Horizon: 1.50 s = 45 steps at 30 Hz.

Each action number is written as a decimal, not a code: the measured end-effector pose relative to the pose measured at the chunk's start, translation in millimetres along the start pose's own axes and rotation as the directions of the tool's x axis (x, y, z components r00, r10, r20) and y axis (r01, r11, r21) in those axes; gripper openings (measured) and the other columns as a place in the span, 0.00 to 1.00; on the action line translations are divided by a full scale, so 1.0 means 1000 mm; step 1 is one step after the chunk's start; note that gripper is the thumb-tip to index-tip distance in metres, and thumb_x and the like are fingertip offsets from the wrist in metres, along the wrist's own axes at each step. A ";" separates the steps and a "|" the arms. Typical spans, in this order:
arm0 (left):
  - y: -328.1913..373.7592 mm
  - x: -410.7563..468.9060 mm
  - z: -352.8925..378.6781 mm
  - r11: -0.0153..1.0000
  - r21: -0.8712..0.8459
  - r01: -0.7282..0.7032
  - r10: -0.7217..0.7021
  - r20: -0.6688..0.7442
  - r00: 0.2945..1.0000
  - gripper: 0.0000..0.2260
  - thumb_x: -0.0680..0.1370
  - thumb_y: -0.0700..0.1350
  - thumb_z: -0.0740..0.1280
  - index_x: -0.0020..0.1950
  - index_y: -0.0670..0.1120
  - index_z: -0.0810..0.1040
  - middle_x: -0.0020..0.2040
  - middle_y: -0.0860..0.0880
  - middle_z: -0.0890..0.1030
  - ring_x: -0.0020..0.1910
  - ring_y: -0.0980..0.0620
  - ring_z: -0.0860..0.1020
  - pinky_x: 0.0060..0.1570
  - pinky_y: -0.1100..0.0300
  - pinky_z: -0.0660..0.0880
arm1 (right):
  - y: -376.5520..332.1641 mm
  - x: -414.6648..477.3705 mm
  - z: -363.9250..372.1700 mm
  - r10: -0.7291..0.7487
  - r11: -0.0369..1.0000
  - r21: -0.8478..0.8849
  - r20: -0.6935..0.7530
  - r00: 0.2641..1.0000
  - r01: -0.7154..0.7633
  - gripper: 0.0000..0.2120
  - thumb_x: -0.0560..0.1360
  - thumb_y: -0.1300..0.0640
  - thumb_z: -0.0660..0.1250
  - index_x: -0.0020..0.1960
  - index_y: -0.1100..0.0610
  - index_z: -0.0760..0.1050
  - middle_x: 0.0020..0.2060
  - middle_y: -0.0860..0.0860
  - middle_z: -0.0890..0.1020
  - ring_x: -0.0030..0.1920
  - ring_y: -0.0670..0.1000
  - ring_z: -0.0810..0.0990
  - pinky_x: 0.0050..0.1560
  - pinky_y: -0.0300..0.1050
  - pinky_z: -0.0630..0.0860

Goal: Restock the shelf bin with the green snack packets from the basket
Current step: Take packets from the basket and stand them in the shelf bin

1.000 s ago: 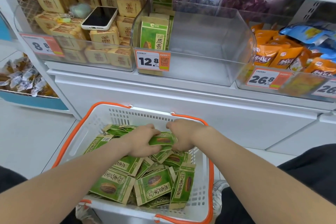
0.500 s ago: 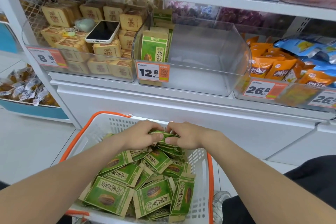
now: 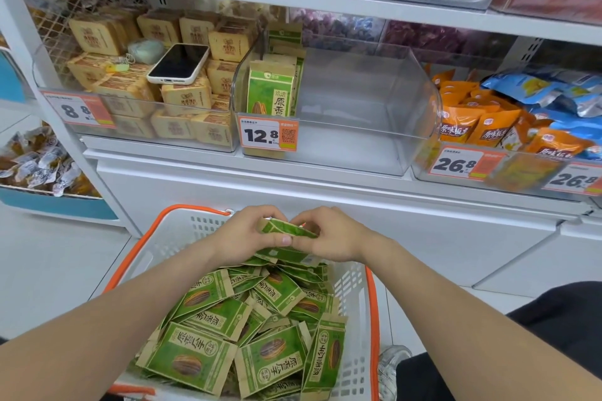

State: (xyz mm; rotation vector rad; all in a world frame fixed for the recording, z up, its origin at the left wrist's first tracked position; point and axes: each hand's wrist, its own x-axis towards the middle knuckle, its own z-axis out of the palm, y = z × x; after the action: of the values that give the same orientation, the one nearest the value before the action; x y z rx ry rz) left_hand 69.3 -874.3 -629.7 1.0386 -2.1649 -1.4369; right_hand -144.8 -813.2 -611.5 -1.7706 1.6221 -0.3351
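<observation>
I hold a small stack of green packets (image 3: 288,227) pinched between my left hand (image 3: 247,236) and right hand (image 3: 334,238), just above the pile in the basket (image 3: 169,244). The stack looks loose to me, so an uneven pinch may let the middle packets slide out and drop back, or onto the floor (image 3: 49,270), during the lift. The bin (image 3: 358,146) on the shelf (image 3: 325,184) is mostly bare, with some standing packets (image 3: 270,91) at its left wall. A careless push could knock those over, or the stack may catch the front lip.
</observation>
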 end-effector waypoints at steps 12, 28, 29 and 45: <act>0.013 0.004 0.002 0.978 -0.206 -0.033 -0.004 -0.178 0.984 0.08 0.80 0.45 0.75 0.56 0.43 0.84 0.41 0.50 0.88 0.40 0.55 0.85 0.42 0.65 0.77 | -0.004 0.003 -0.011 0.019 0.934 0.350 -0.254 0.967 0.073 0.16 0.77 0.58 0.76 0.63 0.47 0.83 0.48 0.49 0.88 0.49 0.48 0.87 0.57 0.53 0.84; 0.033 0.008 -0.007 0.972 -0.221 -0.079 0.038 -0.183 0.982 0.09 0.82 0.52 0.71 0.58 0.52 0.88 0.50 0.35 0.87 0.51 0.39 0.85 0.57 0.41 0.80 | -0.024 -0.006 -0.025 0.067 0.896 0.437 -0.297 0.953 0.074 0.09 0.73 0.60 0.80 0.53 0.56 0.88 0.37 0.44 0.87 0.37 0.41 0.84 0.42 0.39 0.81; 0.035 0.008 -0.007 0.972 -0.223 -0.081 0.035 -0.200 0.979 0.09 0.83 0.50 0.70 0.58 0.51 0.88 0.50 0.38 0.88 0.52 0.40 0.86 0.55 0.44 0.81 | -0.025 -0.007 -0.027 0.079 0.891 0.448 -0.311 0.947 0.073 0.08 0.72 0.59 0.81 0.51 0.56 0.88 0.36 0.45 0.87 0.37 0.41 0.84 0.41 0.37 0.81; 0.068 0.017 0.000 0.955 -0.240 -0.174 -0.015 -0.625 0.781 0.13 0.85 0.60 0.63 0.61 0.51 0.69 0.58 0.45 0.78 0.49 0.51 0.84 0.48 0.46 0.84 | -0.078 -0.010 -0.042 0.177 0.921 0.343 -0.791 0.586 0.184 0.10 0.67 0.51 0.84 0.44 0.47 0.85 0.32 0.39 0.86 0.37 0.38 0.85 0.47 0.46 0.82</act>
State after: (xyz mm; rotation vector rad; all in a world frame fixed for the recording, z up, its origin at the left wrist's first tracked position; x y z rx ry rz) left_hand 31.8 -872.3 -570.8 1.0965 -1.4558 -1.1053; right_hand -112.9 -819.8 -528.5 -1.3361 1.9378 -1.5723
